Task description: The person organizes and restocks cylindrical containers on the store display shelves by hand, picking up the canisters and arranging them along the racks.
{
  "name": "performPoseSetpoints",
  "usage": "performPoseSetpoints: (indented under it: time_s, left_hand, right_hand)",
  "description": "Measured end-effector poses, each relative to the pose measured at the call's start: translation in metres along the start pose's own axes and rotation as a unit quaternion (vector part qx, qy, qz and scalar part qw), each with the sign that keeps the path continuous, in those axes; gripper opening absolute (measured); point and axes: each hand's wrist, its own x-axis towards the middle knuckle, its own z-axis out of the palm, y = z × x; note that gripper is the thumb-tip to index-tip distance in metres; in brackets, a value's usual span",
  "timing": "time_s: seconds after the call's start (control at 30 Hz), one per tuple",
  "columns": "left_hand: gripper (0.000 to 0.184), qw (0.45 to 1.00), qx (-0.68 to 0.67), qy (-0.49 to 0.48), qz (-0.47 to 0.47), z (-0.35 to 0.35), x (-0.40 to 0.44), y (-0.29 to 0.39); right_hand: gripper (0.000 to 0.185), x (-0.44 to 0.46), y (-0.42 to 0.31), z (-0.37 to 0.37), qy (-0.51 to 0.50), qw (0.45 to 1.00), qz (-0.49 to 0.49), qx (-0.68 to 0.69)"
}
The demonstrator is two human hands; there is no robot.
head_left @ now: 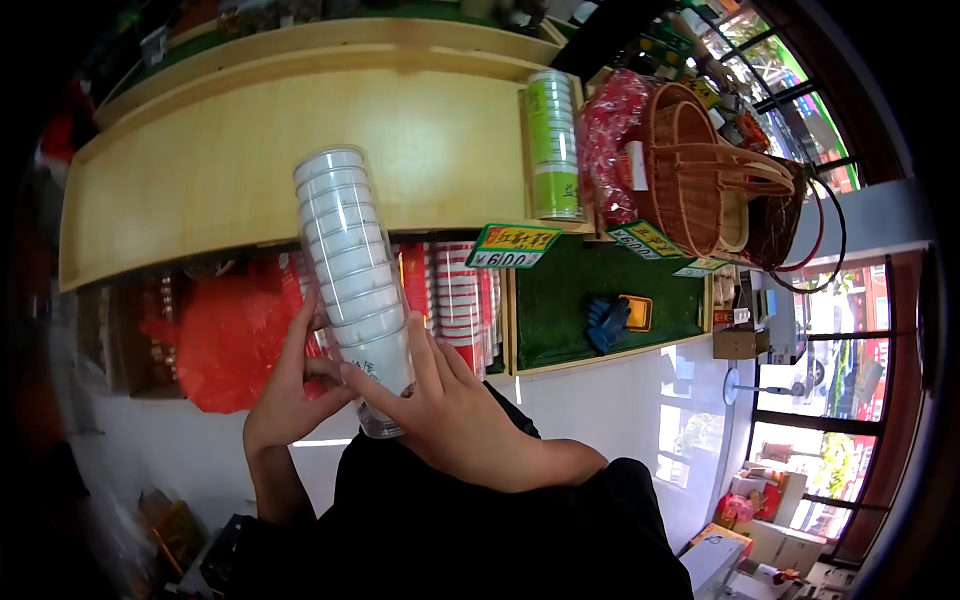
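A clear sleeve of stacked white cups (350, 250) is tilted in front of me, its upper end over the wooden shelf (440, 130). Around the lower left side of the sleeve, my left hand (290, 385) has its fingers wrapped. My right hand (450, 415) grips the same sleeve from the right, near its bottom end. A second sleeve of cups with a green label (555, 145) stands at the shelf's right end, apart from my hands.
Wicker baskets (700, 170) and pink wrap (612, 140) are on the right. Price tags (513, 246) line the shelf edge. Below are a red plastic bag (230, 335), red-and-white cup stacks (458, 300) and a green tray (555, 315) with blue gloves (606, 322).
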Motion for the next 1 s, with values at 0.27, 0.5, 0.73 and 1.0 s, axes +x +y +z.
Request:
performPoseSetpoints:
  time_s: [0.27,0.5,0.73,1.0]
  left_hand:
    - [0.099,0.986,0.042,-0.013,0.158,0.036,0.104,0.038]
    - [0.086,0.964,-0.021,-0.012,0.266,0.062,0.215,0.066]
    - [0.075,0.954,-0.009,-0.020,0.300,0.091,0.288,0.040]
    - [0.071,0.981,-0.050,-0.044,0.181,0.103,0.319,-0.019]
  right_hand:
    - [0.075,0.003,0.079,-0.046,0.139,0.990,0.011,0.026]
    - [0.081,0.020,0.167,-0.045,0.266,0.950,0.050,0.155]
    - [0.073,0.029,0.235,-0.029,0.292,0.942,0.072,0.151]
    - [0.067,0.032,0.285,0.011,0.189,0.960,0.175,0.113]
